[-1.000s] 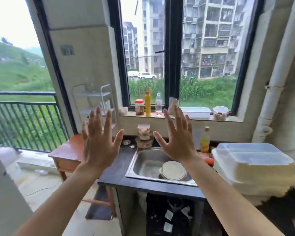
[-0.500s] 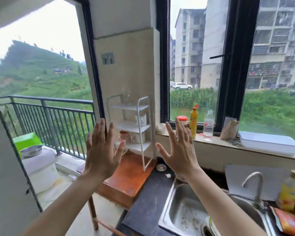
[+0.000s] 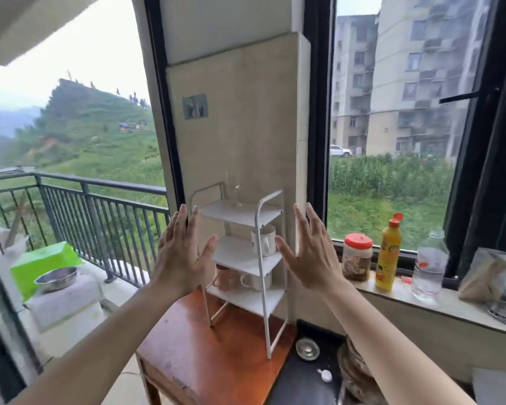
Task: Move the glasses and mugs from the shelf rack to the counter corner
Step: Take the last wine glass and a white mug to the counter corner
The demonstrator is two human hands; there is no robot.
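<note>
A white three-tier shelf rack (image 3: 270,206) stands on a small brown wooden table (image 3: 216,352). A clear glass (image 3: 235,190) is on its top tier, a white mug (image 3: 264,240) on the middle tier, and a pink mug (image 3: 226,278) beside another white mug (image 3: 253,280) on the bottom tier. My left hand (image 3: 184,255) is raised, open, just left of the rack. My right hand (image 3: 311,255) is raised, open, just right of it. Neither touches anything. The dark counter corner (image 3: 307,384) lies right of the table.
On the counter corner sit a small metal dish (image 3: 308,349) and a small white object (image 3: 325,375). The window sill carries a red-lidded jar (image 3: 357,257), a yellow bottle (image 3: 389,252) and a clear bottle (image 3: 430,267). A balcony railing (image 3: 100,206) is at left.
The view has swung left and moved closer, from the sink to the shelf rack. Both hands stay raised and open, now on either side of the rack.
</note>
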